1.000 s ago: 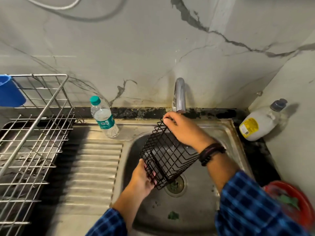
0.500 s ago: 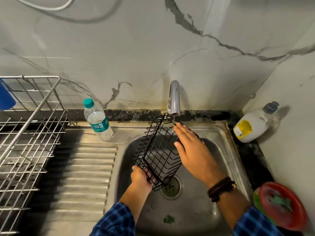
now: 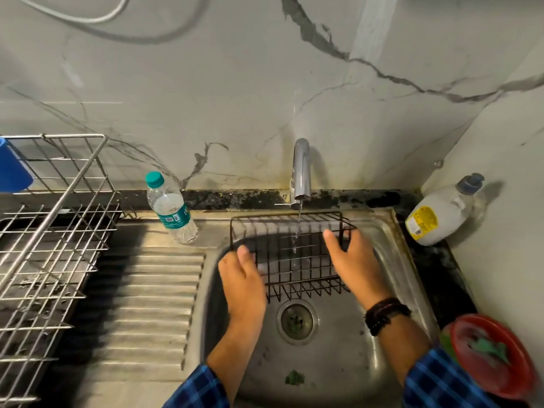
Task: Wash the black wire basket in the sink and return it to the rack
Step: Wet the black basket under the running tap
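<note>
The black wire basket [image 3: 294, 254] is held level over the steel sink [image 3: 391, 248], right under the chrome tap [image 3: 301, 172]. A thin stream of water falls from the spout through its grid. My left hand [image 3: 240, 278] grips the basket's left end. My right hand [image 3: 353, 260] holds its right end, fingers around the wire side. The metal dish rack [image 3: 50, 231] stands on the counter at the far left, apart from both hands.
A water bottle with a teal cap [image 3: 172, 207] stands on the ribbed drainboard [image 3: 147, 304] left of the sink. A white soap bottle [image 3: 438, 213] leans in the right corner. A red bowl [image 3: 491, 357] sits at the lower right. A blue cup [image 3: 13, 169] hangs on the rack.
The basket has turned from a tilted, end-up pose to level under the tap. My right hand moved from its top onto its right end. Water now runs.
</note>
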A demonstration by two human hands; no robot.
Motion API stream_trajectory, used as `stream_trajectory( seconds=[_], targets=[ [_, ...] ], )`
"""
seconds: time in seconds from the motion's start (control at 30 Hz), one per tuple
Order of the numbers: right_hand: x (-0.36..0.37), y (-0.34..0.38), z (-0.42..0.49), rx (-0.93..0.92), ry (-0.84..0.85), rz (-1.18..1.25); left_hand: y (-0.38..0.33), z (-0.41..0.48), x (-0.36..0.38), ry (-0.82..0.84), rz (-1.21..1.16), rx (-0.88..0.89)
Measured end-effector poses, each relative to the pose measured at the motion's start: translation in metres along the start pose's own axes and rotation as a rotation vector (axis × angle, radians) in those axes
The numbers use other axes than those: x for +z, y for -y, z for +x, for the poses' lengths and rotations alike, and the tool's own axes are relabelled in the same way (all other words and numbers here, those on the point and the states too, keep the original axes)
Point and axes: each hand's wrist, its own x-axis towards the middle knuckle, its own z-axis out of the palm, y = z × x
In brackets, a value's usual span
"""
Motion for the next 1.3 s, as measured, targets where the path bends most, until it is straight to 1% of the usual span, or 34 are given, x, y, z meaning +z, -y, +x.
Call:
stream_trajectory(
  seconds=[0.07, 0.17, 0.2, 0.23, 0.27, 0.3, 0.33, 0.43, 0.47, 0.5, 0.57, 0.6, 0.67, 0.7, 0.77, 0.83, 0.87, 0.9, 1.03, 1.1, 1.2, 1.23, 1.27, 1.3],
  targets=[
    [0.005, -0.014, 0.003, 0.141, -0.033, 0.219, -0.019, 0.006, 0.006, 0.078, 0.11, 0.202],
    [0.013, -0.023, 0.006, 0.387, -0.086, 0.638, -0.046, 0.007, 0.02, 0.211, 0.242, 0.421],
    [0.014, -0.026, 0.006, 0.432, -0.102, 0.721, -0.051, 0.006, 0.025, 0.246, 0.271, 0.502],
    [0.014, -0.029, 0.005, 0.448, -0.088, 0.754, -0.056, 0.004, 0.029, 0.297, 0.29, 0.575],
    [0.011, -0.029, 0.002, 0.443, -0.015, 0.738, -0.058, 0.002, 0.031, 0.359, 0.311, 0.638],
    [0.011, -0.032, 0.0, 0.436, 0.061, 0.7, -0.059, 0.0, 0.033, 0.413, 0.353, 0.701],
    [0.01, -0.035, -0.003, 0.424, 0.073, 0.645, -0.057, -0.001, 0.035, 0.449, 0.407, 0.771],
    [0.006, -0.038, -0.01, 0.347, -0.1, 0.559, -0.048, -0.007, 0.041, 0.508, 0.546, 0.941],
    [0.003, -0.032, -0.014, 0.259, -0.141, 0.55, -0.043, -0.008, 0.044, 0.52, 0.581, 0.988],
    [0.001, -0.023, -0.019, 0.141, -0.147, 0.527, -0.04, -0.008, 0.047, 0.534, 0.62, 1.025],
    [0.001, -0.005, -0.028, -0.081, -0.073, 0.462, -0.041, -0.008, 0.05, 0.584, 0.672, 0.993],
    [0.001, 0.004, -0.031, -0.164, -0.029, 0.371, -0.043, -0.004, 0.051, 0.596, 0.687, 0.95],
    [0.005, 0.016, -0.031, -0.338, 0.03, 0.088, -0.049, 0.007, 0.051, 0.562, 0.72, 0.928],
    [0.004, 0.02, -0.029, -0.407, 0.035, -0.041, -0.054, 0.015, 0.051, 0.552, 0.722, 0.929],
    [0.005, 0.021, -0.019, -0.527, 0.033, -0.207, -0.064, 0.032, 0.048, 0.594, 0.635, 0.862],
    [0.004, 0.019, -0.006, -0.605, 0.042, -0.224, -0.073, 0.046, 0.047, 0.586, 0.568, 0.825],
    [0.004, 0.019, -0.002, -0.609, 0.044, -0.183, -0.076, 0.052, 0.047, 0.574, 0.58, 0.808],
    [0.005, 0.018, 0.002, -0.574, 0.043, -0.128, -0.079, 0.055, 0.048, 0.568, 0.587, 0.792],
    [0.008, 0.022, 0.005, -0.349, 0.084, 0.109, -0.08, 0.058, 0.052, 0.564, 0.559, 0.731],
    [0.012, 0.023, 0.004, -0.279, 0.012, 0.218, -0.077, 0.052, 0.053, 0.591, 0.524, 0.739],
    [0.017, 0.018, 0.007, -0.184, -0.195, 0.364, -0.077, 0.035, 0.059, 0.711, 0.57, 0.807],
    [0.016, 0.017, 0.008, -0.141, -0.229, 0.425, -0.078, 0.031, 0.061, 0.733, 0.604, 0.833],
    [0.014, 0.014, 0.011, -0.08, -0.226, 0.466, -0.078, 0.029, 0.064, 0.739, 0.646, 0.869],
    [0.011, 0.012, 0.014, -0.013, -0.188, 0.479, -0.078, 0.029, 0.065, 0.732, 0.686, 0.907]
  ],
)
